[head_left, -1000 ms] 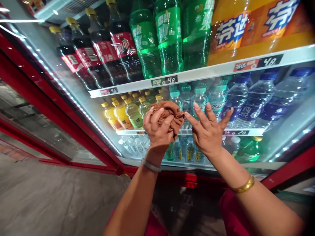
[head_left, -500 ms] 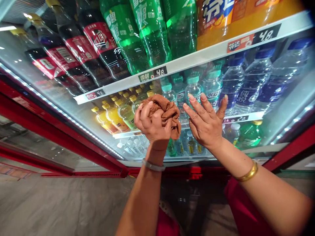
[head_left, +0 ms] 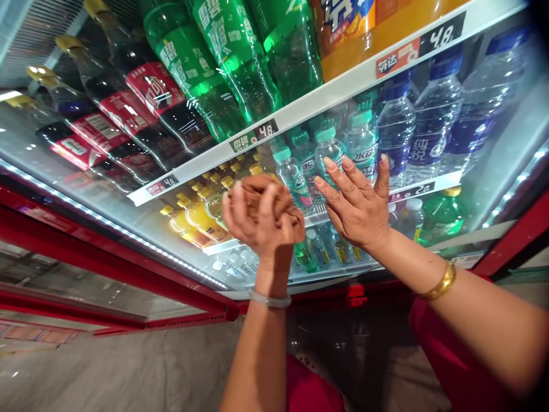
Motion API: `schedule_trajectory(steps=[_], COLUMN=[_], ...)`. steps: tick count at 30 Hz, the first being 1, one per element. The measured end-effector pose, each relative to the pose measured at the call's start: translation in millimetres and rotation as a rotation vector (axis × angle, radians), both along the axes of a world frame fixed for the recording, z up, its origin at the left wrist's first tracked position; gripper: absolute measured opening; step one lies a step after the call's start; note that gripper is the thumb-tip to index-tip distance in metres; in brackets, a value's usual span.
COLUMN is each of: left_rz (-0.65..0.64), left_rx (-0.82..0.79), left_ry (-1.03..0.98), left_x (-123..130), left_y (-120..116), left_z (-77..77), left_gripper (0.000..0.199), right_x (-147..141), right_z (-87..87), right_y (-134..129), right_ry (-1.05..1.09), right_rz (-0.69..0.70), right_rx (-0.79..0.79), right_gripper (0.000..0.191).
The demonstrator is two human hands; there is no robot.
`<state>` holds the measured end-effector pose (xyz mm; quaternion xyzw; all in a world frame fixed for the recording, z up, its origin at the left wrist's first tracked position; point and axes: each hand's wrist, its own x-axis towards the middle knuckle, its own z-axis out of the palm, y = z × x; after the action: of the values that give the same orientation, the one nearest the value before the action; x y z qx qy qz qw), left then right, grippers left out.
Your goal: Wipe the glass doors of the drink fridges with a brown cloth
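Note:
In the head view my left hand grips a crumpled brown cloth, its fingers curled over the folds and slightly blurred. To its right, my right hand is spread flat with the fingers apart and nothing in it. Both hands are in front of a lit drinks cooler, before its middle shelf. Beyond my right hand stand small bottles with turquoise caps. Yellow drink bottles show left of the cloth. Whether either hand touches a glass door pane, I cannot tell.
Large cola bottles, green bottles and orange drink bottles fill the upper shelf, whose white edge carries price tags. Blue-capped water bottles stand at the right. A red frame borders the cooler above the grey floor.
My left hand has shifted slightly left with the cloth, its fingers now more spread over it. The right hand keeps its flat pose. The view has tilted and shifted a little.

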<state>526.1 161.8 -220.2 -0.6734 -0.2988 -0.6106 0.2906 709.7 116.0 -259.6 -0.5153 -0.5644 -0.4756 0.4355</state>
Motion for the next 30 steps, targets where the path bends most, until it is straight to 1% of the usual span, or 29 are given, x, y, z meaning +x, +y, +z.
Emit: schedule_trajectory(steps=[1, 2, 4, 5, 6, 7, 9, 11, 12, 13, 15, 16, 18, 19, 20, 21, 22, 24, 25, 26, 27, 28, 30], left_rz=[-0.034, -0.056, -0.093, -0.096, -0.097, -0.094, -0.077, -0.054, -0.042, -0.031, -0.042, -0.055, -0.087, -0.097, -0.100, -0.098, -0.088, -0.043, -0.007, 0.016, 0.024, 0.012, -0.053], left_rx=[0.023, 0.007, -0.014, -0.008, 0.026, 0.080, 0.168, 0.154, 0.117, 0.078, 0.063, 0.079, 0.119, 0.131, 0.141, 0.145, 0.139, 0.099, 0.066, 0.043, 0.036, 0.046, 0.084], left_ry=[0.055, 0.107, 0.222, 0.266, 0.306, 0.332, 0.334, 0.239, 0.158, 0.083, 0.033, 0.066, 0.216, 0.293, 0.341, 0.348, 0.325, 0.149, 0.042, -0.041, -0.087, -0.084, 0.042], left_x=[5.7, 11.5, 19.1, 19.3, 17.0, 12.5, 1.1, -5.7, -5.3, -2.1, 9.5, 15.7, 22.7, 22.0, 18.5, 12.9, 6.4, -3.8, -5.3, -3.8, 0.7, 7.4, 22.5], left_y=[-3.6, -7.4, -12.0, -11.8, -9.8, -6.2, 2.6, 8.2, 8.4, 6.8, 0.5, -2.7, -5.9, -5.4, -3.7, -1.1, 1.9, 6.6, 7.3, 6.7, 4.7, 1.8, -4.7], left_z=[-12.8, -26.5, -48.8, -54.5, -55.7, -52.7, -38.4, -24.0, -20.7, -21.2, -33.1, -42.1, -56.8, -59.0, -56.6, -49.7, -39.2, -15.5, -6.5, -1.8, -2.3, -7.9, -29.3], left_gripper=[0.039, 0.037, 0.039, 0.040, 0.039, 0.037, 0.034, 0.032, 0.031, 0.030, 0.028, 0.026, 0.025, 0.026, 0.028, 0.029, 0.031, 0.033, 0.035, 0.036, 0.036, 0.036, 0.036], right_x=[-0.1, -0.1, 0.3, 0.6, 0.9, 1.0, 0.8, 0.2, -0.1, -0.1, 0.8, 1.8, 4.6, 6.1, 7.4, 8.4, 9.0, 8.7, 7.9, 7.0, 5.9, 4.9, 3.0], right_z=[0.3, 0.3, -0.1, -0.5, -0.9, -1.3, -1.8, -2.1, -2.2, -2.3, -2.5, -2.4, -1.7, -0.9, 0.2, 1.6, 3.0, 5.6, 6.4, 6.9, 7.0, 6.6, 4.8], right_y=[-0.1, -0.1, -0.1, -0.1, -0.3, -0.6, -1.7, -2.9, -3.4, -3.7, -3.6, -3.3, -2.6, -2.4, -2.3, -2.5, -2.8, -3.4, -3.5, -3.5, -3.3, -3.1, -2.7], right_ry=[-0.001, -0.002, -0.002, -0.001, 0.002, 0.012, 0.057, 0.122, 0.152, 0.176, 0.200, 0.202, 0.194, 0.186, 0.176, 0.167, 0.164, 0.181, 0.196, 0.214, 0.227, 0.236, 0.249], right_rz=[-0.005, -0.005, 0.006, 0.015, 0.025, 0.034, 0.052, 0.081, 0.097, 0.111, 0.131, 0.134, 0.129, 0.125, 0.122, 0.121, 0.122, 0.125, 0.124, 0.120, 0.118, 0.117, 0.116], right_rx=[-0.005, -0.008, -0.005, -0.003, -0.002, -0.007, -0.054, -0.132, -0.171, -0.203, -0.229, -0.226, -0.186, -0.154, -0.122, -0.095, -0.081, -0.095, -0.113, -0.130, -0.140, -0.139, -0.122], right_gripper=[0.064, 0.063, 0.063, 0.063, 0.064, 0.064, 0.062, 0.058, 0.055, 0.053, 0.051, 0.051, 0.053, 0.054, 0.055, 0.056, 0.057, 0.058, 0.058, 0.057, 0.057, 0.057, 0.056])
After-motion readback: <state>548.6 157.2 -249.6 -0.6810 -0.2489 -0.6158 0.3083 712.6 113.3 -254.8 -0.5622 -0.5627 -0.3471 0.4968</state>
